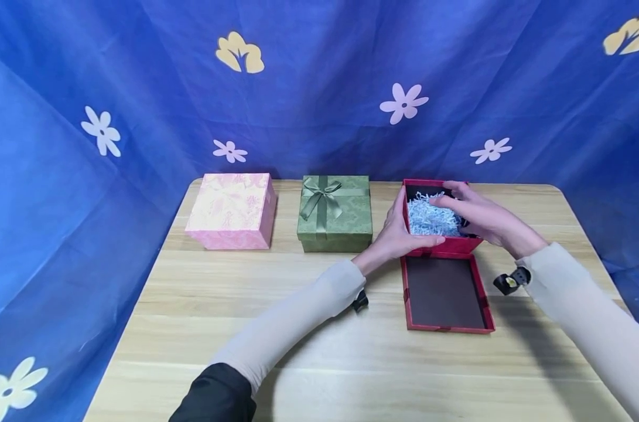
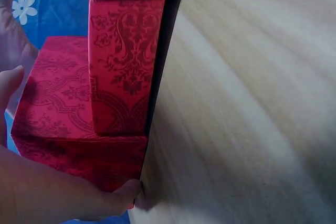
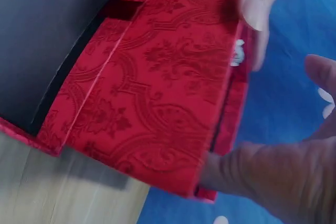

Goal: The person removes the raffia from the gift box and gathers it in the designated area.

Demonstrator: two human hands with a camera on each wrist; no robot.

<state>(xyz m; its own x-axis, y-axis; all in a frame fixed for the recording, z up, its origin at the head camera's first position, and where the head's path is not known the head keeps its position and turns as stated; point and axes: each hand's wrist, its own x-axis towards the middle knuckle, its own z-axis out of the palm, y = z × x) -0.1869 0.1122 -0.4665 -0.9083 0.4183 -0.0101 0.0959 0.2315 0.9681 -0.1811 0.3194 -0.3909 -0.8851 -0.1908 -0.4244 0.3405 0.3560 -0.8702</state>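
Head: one pink box (image 1: pixel 232 211), one green box (image 1: pixel 353 217), one red box (image 1: pixel 458 246), open at right; one lid (image 1: pixel 446 293) in front. Left hand (image 1: pixel 395 237) gripped red box; right hand (image 1: pixel 482 217) was over paper shreds (image 1: pixel 430 218), grip unclear. Left wrist: lid partly blocked red box. Right wrist: wall hid one fingertip.

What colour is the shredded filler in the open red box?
The shredded filler is pale blue, clearest in the head view.
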